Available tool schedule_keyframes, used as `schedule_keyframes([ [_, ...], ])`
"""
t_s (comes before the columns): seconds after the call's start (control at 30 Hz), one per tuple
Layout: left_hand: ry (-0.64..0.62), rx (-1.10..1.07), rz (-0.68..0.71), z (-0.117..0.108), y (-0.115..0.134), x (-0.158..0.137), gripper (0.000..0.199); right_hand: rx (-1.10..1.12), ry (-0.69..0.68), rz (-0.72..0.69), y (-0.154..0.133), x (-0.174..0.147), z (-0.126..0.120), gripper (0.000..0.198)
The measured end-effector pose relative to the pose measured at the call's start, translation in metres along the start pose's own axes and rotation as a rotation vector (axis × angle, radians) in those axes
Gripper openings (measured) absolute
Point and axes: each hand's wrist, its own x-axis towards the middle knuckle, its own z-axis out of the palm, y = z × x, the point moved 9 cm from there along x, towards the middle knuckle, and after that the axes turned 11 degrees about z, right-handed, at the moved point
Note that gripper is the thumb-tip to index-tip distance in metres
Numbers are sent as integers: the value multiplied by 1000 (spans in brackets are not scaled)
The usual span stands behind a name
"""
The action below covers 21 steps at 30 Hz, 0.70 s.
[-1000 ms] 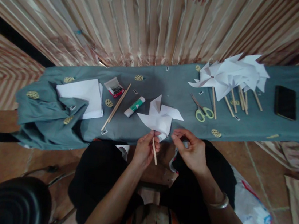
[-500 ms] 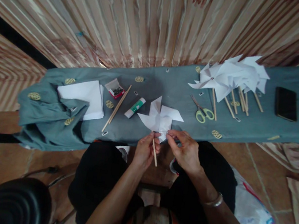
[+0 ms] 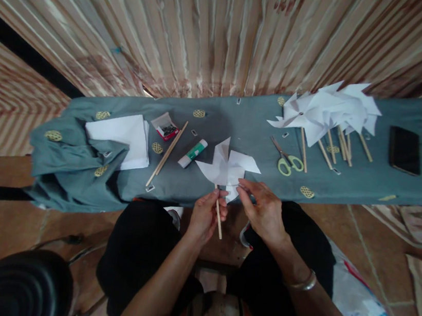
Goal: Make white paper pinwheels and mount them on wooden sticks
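A white paper pinwheel (image 3: 225, 166) lies at the table's front edge, its blades spread. Under it, my left hand (image 3: 206, 212) is closed round a thin wooden stick (image 3: 219, 220), whose lower end sticks out toward me. The stick's upper end goes behind the paper. At the pinwheel's lower right, my right hand (image 3: 262, 206) pinches with thumb and forefinger near a blade's edge. Whether the fingertips hold the paper or something tiny is too small to tell. A green and white glue stick (image 3: 193, 153) lies left of the pinwheel, and green-handled scissors (image 3: 288, 162) lie to its right.
On the grey-green cloth (image 3: 239, 123), a paper stack (image 3: 120, 138), a small red box of dark bits (image 3: 166, 129) and loose sticks (image 3: 167, 155) lie left. Several finished pinwheels (image 3: 329, 111) and a black phone (image 3: 405, 150) lie right. A black stool (image 3: 15, 285) stands lower left.
The view has shifted slightly. My left hand keeps its hold on the stick, and my right fingers have moved a little up along the pinwheel's right side.
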Motion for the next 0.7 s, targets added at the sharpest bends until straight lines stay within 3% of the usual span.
schedule_keyframes([
  [0.23, 49, 114, 44, -34, 10, -24, 51, -33, -89, -94, -1, 28, 11, 23],
  [0.37, 56, 228, 113, -48, 38, -29, 49, -42, -118, -133, 7, 40, 23, 26],
  [0.57, -61, 457, 306, -31, 103, 13, 53, 27, -127, -103, 19, 38, 31, 28],
  [0.7, -128, 783, 513, -18, 140, 51, 34, 55, -108, -97, 22, 38, 31, 27],
])
